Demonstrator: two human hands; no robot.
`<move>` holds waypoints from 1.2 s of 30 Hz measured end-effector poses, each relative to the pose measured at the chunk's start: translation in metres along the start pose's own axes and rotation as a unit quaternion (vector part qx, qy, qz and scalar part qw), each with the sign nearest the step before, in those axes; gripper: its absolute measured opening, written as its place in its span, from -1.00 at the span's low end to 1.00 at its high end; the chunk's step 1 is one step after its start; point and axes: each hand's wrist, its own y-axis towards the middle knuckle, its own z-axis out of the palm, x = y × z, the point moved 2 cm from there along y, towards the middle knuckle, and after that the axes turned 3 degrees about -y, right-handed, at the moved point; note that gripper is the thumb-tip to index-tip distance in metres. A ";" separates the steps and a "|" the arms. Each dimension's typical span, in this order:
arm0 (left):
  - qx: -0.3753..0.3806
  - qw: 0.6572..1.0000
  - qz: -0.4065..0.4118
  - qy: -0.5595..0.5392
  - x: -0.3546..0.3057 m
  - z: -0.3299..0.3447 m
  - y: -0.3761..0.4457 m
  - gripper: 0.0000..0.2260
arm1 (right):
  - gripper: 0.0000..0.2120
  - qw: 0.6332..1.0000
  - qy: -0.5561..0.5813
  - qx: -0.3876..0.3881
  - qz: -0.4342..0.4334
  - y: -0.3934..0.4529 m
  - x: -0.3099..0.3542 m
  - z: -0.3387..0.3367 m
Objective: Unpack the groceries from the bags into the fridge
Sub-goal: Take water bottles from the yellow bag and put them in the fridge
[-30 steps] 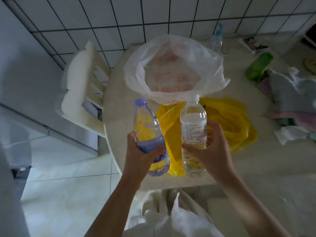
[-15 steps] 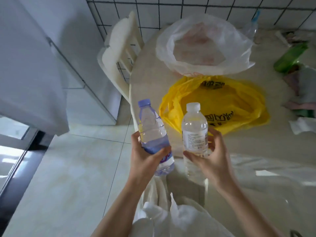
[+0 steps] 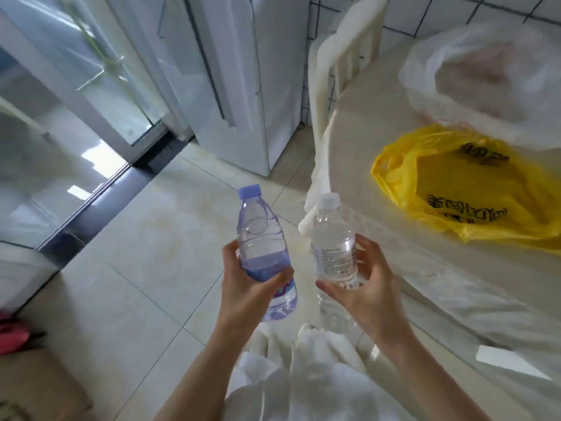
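My left hand (image 3: 252, 287) grips a purple-capped water bottle (image 3: 261, 238) upright over the tiled floor. My right hand (image 3: 361, 287) holds a clear white-capped water bottle (image 3: 334, 241) upright beside it, near the table's edge. A yellow plastic bag (image 3: 473, 189) lies flat on the round table (image 3: 364, 117) to the right. A white translucent bag (image 3: 485, 71) stands open behind it. The white fridge (image 3: 243, 86) stands shut ahead, left of the table.
A white chair (image 3: 340, 56) sits between the fridge and the table. A glass sliding door (image 3: 76, 86) with a dark floor track runs along the left. White cloth (image 3: 303, 375) covers my lap. Something red (image 3: 12, 335) lies at the far left.
My view has swung left from the table toward the fridge and floor. Both hands still hold their bottles and have moved off the table over the floor.
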 end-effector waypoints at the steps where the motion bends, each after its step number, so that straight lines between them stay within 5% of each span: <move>1: -0.012 1.000 -0.001 -0.008 0.003 -0.014 0.000 -0.32 | -0.21 1.000 -0.003 0.012 -0.006 -0.001 0.007 0.011; 18: -0.111 0.994 0.005 0.015 0.025 -0.294 0.068 -0.31 | -0.21 0.993 0.000 0.107 -0.048 0.001 0.141 0.268; 36: -0.133 0.991 0.024 -0.026 -0.054 -0.372 0.291 -0.26 | -0.20 0.987 0.010 0.137 -0.081 0.201 0.254 0.400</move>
